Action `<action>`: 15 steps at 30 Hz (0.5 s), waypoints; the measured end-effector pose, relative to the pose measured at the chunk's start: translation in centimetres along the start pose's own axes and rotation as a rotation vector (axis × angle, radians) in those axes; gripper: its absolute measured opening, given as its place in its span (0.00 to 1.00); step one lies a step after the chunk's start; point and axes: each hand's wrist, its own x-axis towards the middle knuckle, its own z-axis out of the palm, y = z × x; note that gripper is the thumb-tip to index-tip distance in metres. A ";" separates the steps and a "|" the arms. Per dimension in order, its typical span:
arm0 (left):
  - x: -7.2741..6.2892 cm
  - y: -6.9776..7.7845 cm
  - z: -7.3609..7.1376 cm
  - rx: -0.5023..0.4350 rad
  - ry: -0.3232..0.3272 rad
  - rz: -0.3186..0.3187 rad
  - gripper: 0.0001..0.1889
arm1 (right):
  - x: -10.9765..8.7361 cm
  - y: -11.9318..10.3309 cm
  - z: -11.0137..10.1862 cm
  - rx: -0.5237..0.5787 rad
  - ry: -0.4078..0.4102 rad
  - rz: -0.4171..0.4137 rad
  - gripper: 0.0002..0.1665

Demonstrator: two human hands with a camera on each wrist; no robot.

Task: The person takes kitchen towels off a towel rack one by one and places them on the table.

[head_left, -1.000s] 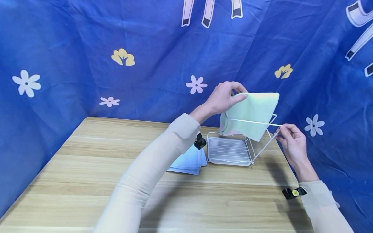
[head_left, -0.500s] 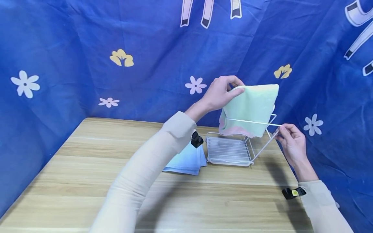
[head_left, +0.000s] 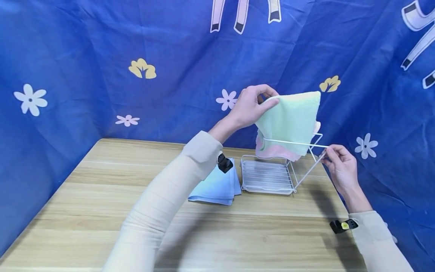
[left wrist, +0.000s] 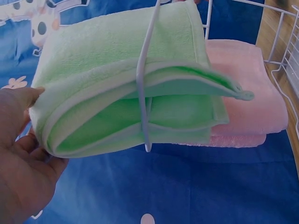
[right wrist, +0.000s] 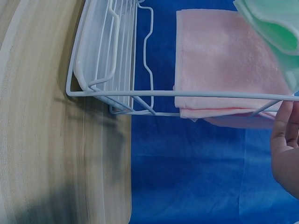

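My left hand (head_left: pixel 253 105) pinches the upper left edge of a folded light green towel (head_left: pixel 292 115). The towel stands up behind the top front bar of a white wire rack (head_left: pixel 304 178). In the left wrist view its folded layers (left wrist: pixel 126 84) bow open, with the bar crossing in front. A folded pink towel (right wrist: pixel 224 56) hangs beyond the green one and shows below it. On the other side, my right hand (head_left: pixel 343 168) grips the rack's upper front corner with thumb and fingers.
A white tray (head_left: pixel 266 174) under wire slats forms the rack's base. Left of it, folded light blue cloths (head_left: pixel 217 187) lie on the wooden table (head_left: pixel 136 211). A patterned blue curtain (head_left: pixel 176 75) hangs behind the table and along its sides.
My left hand has moved up and to the left, raising the green towel. More of the pink towel now shows beneath it. My right hand keeps its hold on the rack.
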 end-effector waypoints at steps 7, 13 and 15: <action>-0.2 0.0 -1.0 -0.025 0.038 -0.010 0.10 | 0.0 0.0 0.0 0.002 -0.008 -0.005 0.08; -0.3 0.0 -1.9 -0.024 0.062 -0.016 0.10 | 0.0 0.1 0.1 0.015 -0.021 -0.012 0.10; -0.4 0.1 -2.1 -0.030 0.069 -0.012 0.10 | 0.0 0.1 0.1 0.022 -0.024 -0.013 0.10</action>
